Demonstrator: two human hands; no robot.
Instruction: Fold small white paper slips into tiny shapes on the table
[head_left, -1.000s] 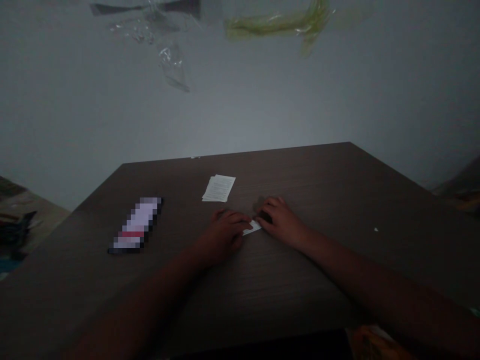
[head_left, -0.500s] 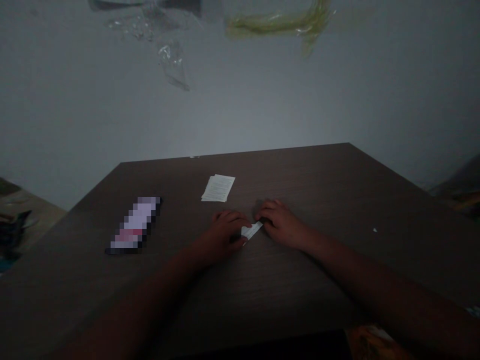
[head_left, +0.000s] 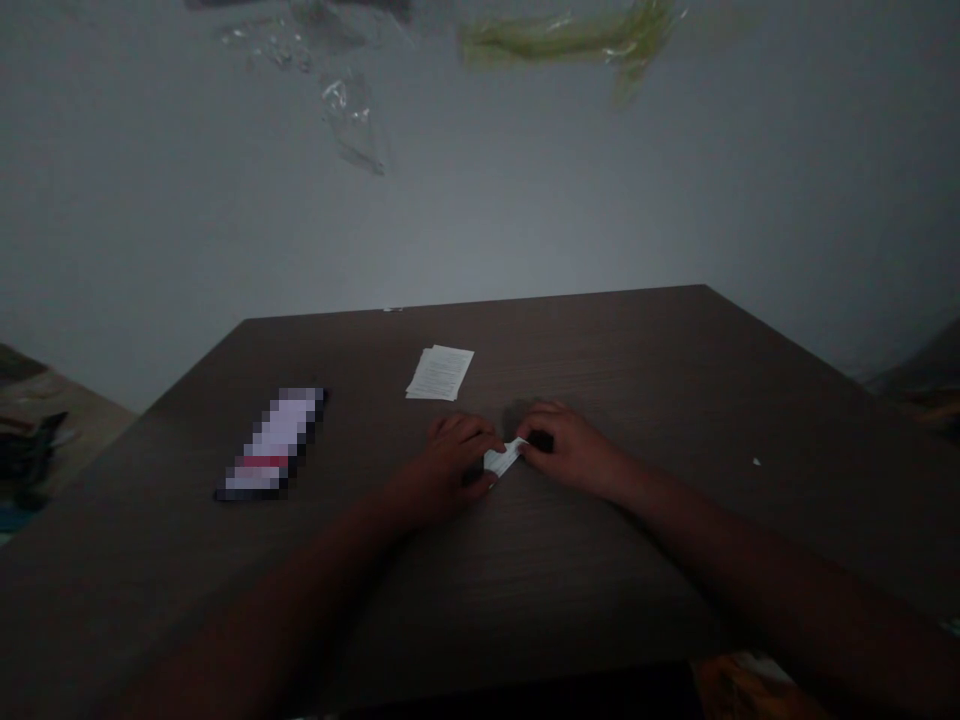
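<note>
Between my hands is a small slip of white printed paper (head_left: 504, 459), lying slantwise low over the table (head_left: 600, 580). My left hand (head_left: 454, 465) has its thumb and fingers closed on the paper's left part, which they partly cover. The thumb and forefinger of my right hand (head_left: 566, 450) pinch the upper right end of the paper. Whether the paper is folded I cannot make out in the dim light. Beyond my left hand lies a loose stack of printed paper sheets (head_left: 441, 373).
A phone (head_left: 274, 443) with a blurred-out screen lies on the left of the table. At the right is a tiny white scrap (head_left: 757, 461). A pale wall (head_left: 525, 190) rises behind the far edge, with yellow tape (head_left: 562, 42) and clear plastic (head_left: 352, 115) on it.
My right thumb and forefinger have come together on the upper right end of the paper. My left hand keeps its grip. The whole view has shifted slightly.
</note>
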